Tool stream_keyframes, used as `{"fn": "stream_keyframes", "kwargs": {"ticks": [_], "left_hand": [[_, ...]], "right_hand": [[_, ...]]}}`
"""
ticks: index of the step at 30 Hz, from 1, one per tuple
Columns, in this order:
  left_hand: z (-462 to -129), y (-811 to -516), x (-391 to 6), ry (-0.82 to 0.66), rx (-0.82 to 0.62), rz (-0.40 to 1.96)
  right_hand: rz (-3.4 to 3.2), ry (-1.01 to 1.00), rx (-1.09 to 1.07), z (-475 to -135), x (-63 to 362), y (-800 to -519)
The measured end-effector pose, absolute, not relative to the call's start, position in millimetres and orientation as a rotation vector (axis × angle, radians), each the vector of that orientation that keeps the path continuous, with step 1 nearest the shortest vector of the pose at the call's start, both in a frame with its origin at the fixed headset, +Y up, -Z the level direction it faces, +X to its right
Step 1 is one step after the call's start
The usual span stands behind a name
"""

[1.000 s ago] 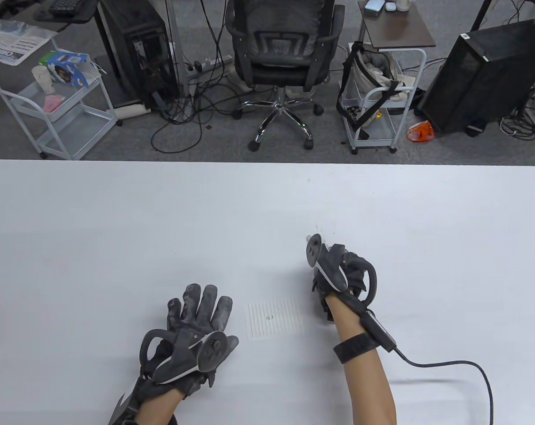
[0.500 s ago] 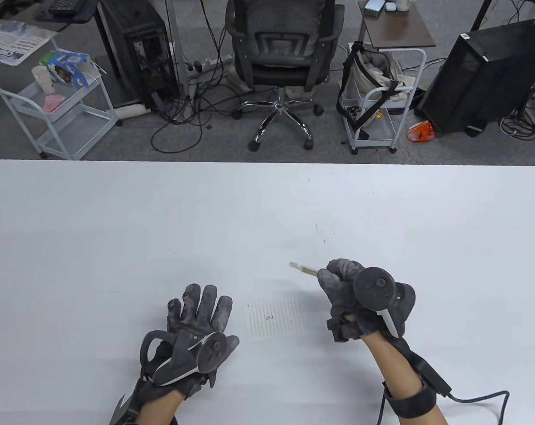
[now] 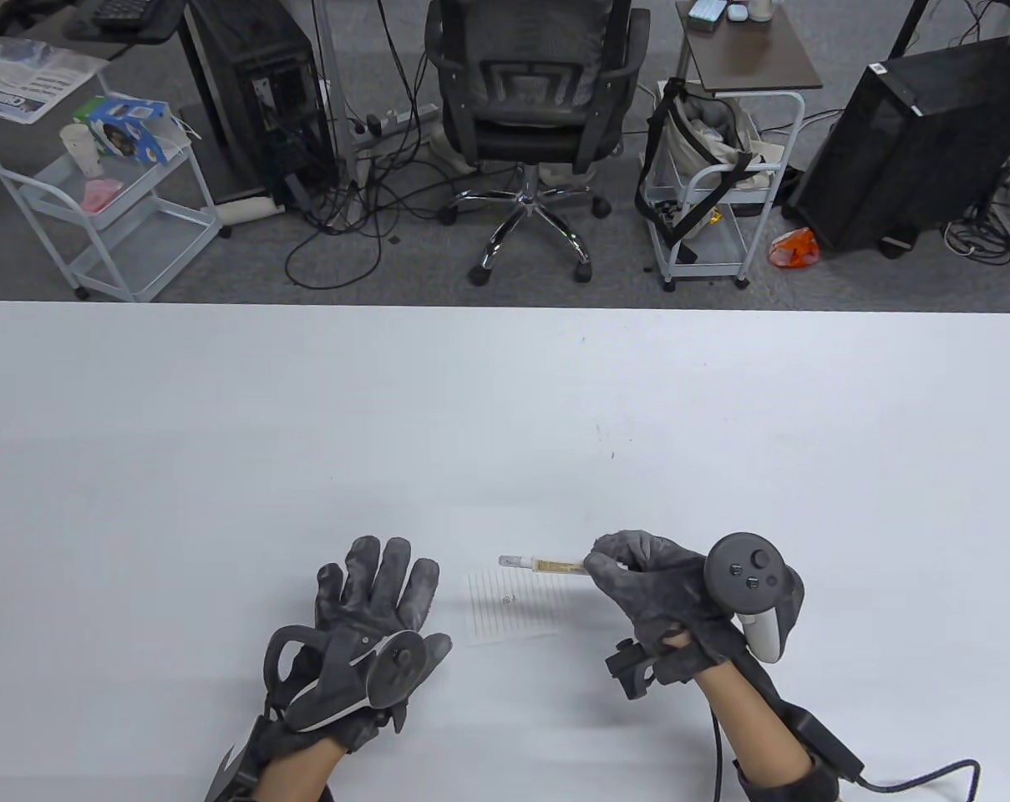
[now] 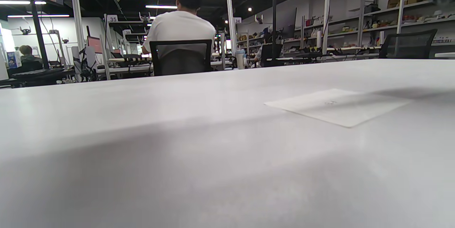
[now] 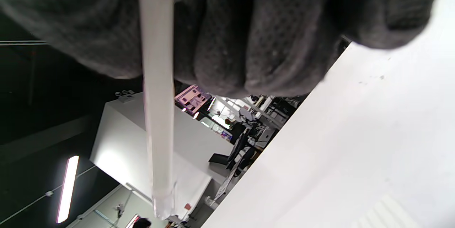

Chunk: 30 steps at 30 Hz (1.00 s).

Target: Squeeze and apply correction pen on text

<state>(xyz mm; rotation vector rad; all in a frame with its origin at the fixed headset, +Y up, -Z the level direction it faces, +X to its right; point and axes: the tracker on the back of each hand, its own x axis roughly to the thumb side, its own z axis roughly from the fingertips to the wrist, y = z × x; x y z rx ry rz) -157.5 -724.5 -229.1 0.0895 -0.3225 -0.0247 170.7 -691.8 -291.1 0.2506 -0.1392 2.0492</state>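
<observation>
Right hand (image 3: 680,585) gripping the correction pen (image 3: 546,565) has swung it down over the paper's (image 3: 517,603) far edge, cap apparently on; left hand (image 3: 371,618) still flat, spread, holding nothing, beside the paper.

The correction pen (image 3: 545,565) is held in the right hand (image 3: 663,585) — a slim stick with a yellowish labelled barrel and a clear capped end, pointed toward the left hand (image 3: 371,610) and kept roughly level. A small ruled paper slip (image 3: 515,603) is laid flat between the two hands, a tiny dark mark of text (image 3: 508,598) seen near its middle — the pen's clear end is held over the slip's far edge.
</observation>
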Motion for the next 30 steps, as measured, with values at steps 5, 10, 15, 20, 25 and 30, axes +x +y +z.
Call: {"fn": "stream_keyframes", "kwargs": {"ticks": [5, 10, 15, 20, 25, 30], "left_hand": [[-225, -721, -154, -0.354, 0.173, 0.045], [-220, -719, -144, -0.402, 0.26, 0.006], [-217, -717, -136, -0.434, 0.305, 0.026], [-217, -717, -134, -0.44, 0.317, 0.005], [-218, -717, -135, -0.439, 0.309, 0.034], [-220, -718, -137, -0.423, 0.291, 0.09]], "right_hand": [[2.05, -0.107, 0.322, -286, 156, -694], [2.063, -0.058, 0.38, -281, 139, -696], [2.061, -0.006, 0.423, -276, 126, -699], [2.052, 0.02, 0.435, -275, 123, -700], [2.021, 0.049, 0.413, -278, 124, -704], [1.957, 0.104, 0.299, -278, 126, -713]]}}
